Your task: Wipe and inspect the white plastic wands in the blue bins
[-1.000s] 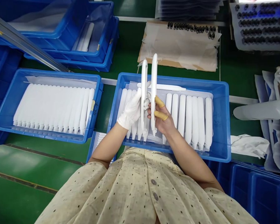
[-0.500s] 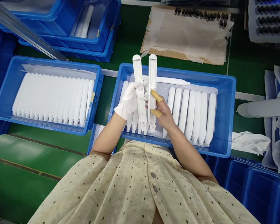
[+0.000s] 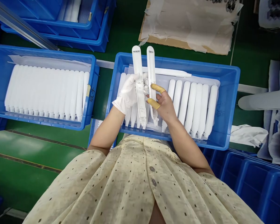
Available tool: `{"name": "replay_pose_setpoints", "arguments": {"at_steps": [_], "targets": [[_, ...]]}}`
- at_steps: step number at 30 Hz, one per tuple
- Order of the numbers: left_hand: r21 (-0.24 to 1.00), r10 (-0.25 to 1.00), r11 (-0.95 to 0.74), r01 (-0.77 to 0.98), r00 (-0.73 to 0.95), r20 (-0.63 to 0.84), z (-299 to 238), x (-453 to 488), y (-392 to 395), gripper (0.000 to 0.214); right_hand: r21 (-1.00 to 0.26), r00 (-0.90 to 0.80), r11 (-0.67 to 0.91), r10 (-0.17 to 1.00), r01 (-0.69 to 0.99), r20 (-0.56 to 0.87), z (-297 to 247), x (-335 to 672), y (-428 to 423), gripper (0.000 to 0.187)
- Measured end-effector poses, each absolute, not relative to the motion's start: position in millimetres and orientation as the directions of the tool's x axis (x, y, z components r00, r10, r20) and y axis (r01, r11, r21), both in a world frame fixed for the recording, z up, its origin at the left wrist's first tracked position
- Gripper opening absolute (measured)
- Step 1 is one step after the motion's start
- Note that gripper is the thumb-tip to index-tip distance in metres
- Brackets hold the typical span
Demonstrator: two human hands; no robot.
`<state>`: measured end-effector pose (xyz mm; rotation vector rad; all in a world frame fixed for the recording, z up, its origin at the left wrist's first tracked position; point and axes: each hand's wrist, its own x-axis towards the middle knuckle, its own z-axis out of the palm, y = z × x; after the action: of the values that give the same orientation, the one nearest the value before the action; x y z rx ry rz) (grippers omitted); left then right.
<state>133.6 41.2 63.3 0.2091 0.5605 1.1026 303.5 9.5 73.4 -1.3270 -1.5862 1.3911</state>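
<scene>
Above the blue tray (image 3: 233, 102), we hold the gloved left hand (image 3: 128, 93) in a narrow grip around a white moulded strip (image 3: 139, 84). The right hand (image 3: 164, 105), with yellow finger cots (image 3: 157, 88), narrowly grips a second strip (image 3: 151, 71). Both stand upright, just apart, over the white bars (image 3: 191, 105).

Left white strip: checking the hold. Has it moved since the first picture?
Yes: the left white strip has tilted, its top now leaning left against the blue tray's far rim; it stood nearly upright before.
</scene>
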Motion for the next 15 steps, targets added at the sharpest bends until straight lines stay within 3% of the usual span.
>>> {"name": "replay_pose_setpoints", "arguments": {"at_steps": [6,11,15], "targets": [[0.435,0.908,0.405,-0.805,0.297,-0.295,63.3,131.2,38.4,0.043,-0.940,-0.125,-0.055,0.987,0.338,-0.102,68.4,316.4,10.0,0.059],[0.539,0.912,0.393,-0.745,0.242,-0.332,45.3,116.7,39.7,0.018,-0.899,-0.115,-0.201,0.958,0.388,-0.264,66.4,343.9,0.0,0.072],[0.600,0.918,0.367,-0.711,0.174,-0.356,35.1,105.6,41.1,0.011,-0.837,-0.022,-0.247,0.955,0.487,-0.295,46.1,351.3,-4.3,0.078]]}}
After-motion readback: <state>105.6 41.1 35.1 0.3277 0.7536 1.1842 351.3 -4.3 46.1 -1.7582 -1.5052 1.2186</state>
